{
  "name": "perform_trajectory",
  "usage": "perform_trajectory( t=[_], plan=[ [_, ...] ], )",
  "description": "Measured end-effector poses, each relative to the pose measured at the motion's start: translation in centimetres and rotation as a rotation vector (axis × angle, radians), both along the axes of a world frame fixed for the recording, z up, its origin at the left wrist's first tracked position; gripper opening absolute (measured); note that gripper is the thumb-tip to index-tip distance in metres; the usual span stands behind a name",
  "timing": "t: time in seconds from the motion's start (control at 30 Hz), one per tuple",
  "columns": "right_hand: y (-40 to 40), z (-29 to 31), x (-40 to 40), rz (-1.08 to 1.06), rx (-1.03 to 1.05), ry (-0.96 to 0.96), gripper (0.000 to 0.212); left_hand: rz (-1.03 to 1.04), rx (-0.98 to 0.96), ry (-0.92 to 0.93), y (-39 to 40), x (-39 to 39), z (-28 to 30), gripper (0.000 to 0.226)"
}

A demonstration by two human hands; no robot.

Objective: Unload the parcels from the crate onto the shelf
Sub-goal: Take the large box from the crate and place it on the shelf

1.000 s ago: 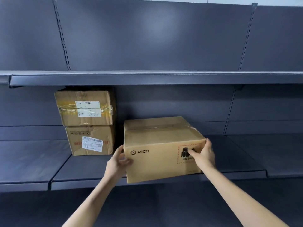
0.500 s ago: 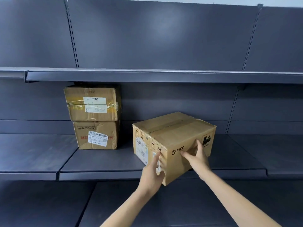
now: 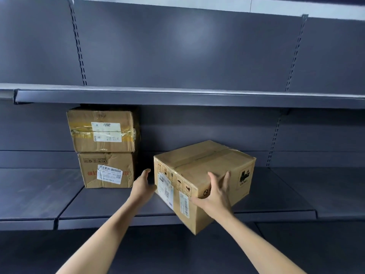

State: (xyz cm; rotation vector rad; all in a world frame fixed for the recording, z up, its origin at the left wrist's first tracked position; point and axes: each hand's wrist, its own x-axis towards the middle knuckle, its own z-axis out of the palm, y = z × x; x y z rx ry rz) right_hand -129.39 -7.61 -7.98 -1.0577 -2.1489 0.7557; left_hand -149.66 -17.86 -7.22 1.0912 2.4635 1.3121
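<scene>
A brown cardboard parcel (image 3: 205,171) with shipping labels lies skewed on the middle shelf (image 3: 110,206), one corner hanging over the shelf's front edge. My left hand (image 3: 143,185) lies flat against its labelled left side, fingers straight. My right hand (image 3: 217,191) presses the front face with fingers spread. Left of it stand two stacked parcels: an upper taped one (image 3: 102,131) on a lower one (image 3: 107,170) with red print. The crate is out of view.
The shelf above (image 3: 187,97) overhangs the stacked parcels closely. Bare shelf surface lies to the right (image 3: 316,190) and far left (image 3: 35,190). A lower dark shelf (image 3: 177,250) runs beneath my arms.
The parcel has turned further, its labelled side now facing me more. My left hand slid from the front corner to the left side; my right hand moved to the front face.
</scene>
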Motion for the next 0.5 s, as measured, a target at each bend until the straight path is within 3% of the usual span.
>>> perform_trajectory(
  t=[0.5],
  plan=[
    [4.7, 0.7, 4.8, 0.211, -0.08, -0.037, 0.093, -0.154, 0.165, -0.147, 2.1, -1.6, -1.6, 0.091]
  ],
)
